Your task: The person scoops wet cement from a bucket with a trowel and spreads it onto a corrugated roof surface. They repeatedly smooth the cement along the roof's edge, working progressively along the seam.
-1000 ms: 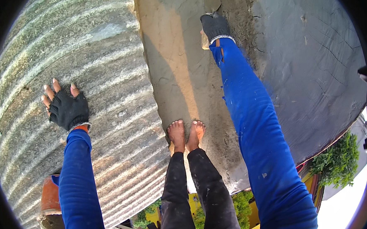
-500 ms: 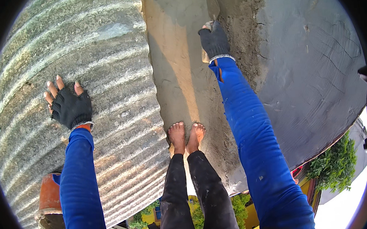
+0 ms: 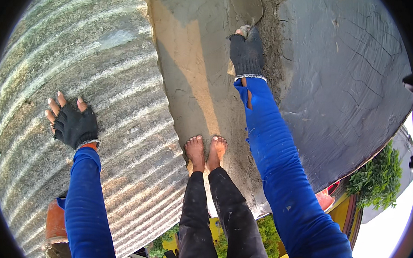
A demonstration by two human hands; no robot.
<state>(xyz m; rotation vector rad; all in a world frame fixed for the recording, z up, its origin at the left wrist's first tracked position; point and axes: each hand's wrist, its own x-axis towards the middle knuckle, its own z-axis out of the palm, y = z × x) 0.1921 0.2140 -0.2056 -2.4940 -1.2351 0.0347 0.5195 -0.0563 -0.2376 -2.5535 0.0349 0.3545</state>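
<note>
Trowel [image 3: 247, 4] — gripped, jutting beyond the right hand [image 3: 247, 52].

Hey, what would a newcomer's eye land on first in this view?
Probably the bright blue sleeves reaching up from the lower edge: the gloved left hand is spread on the corrugated sheet at left, and the gloved right hand grips a trowel near the top. Next, the bare feet at centre, and the orange container at lower left, partly behind the left sleeve.

2 gloved hands [image 3: 75, 125] [image 3: 248, 54], 2 blu slvs [image 3: 86, 205] [image 3: 280, 158], 2 feet [image 3: 196, 153] [image 3: 216, 152], 2 blk trouser legs [image 3: 194, 223] [image 3: 233, 216], 1 trowel [image 3: 247, 4], 1 orng bkt [image 3: 56, 224]
</note>
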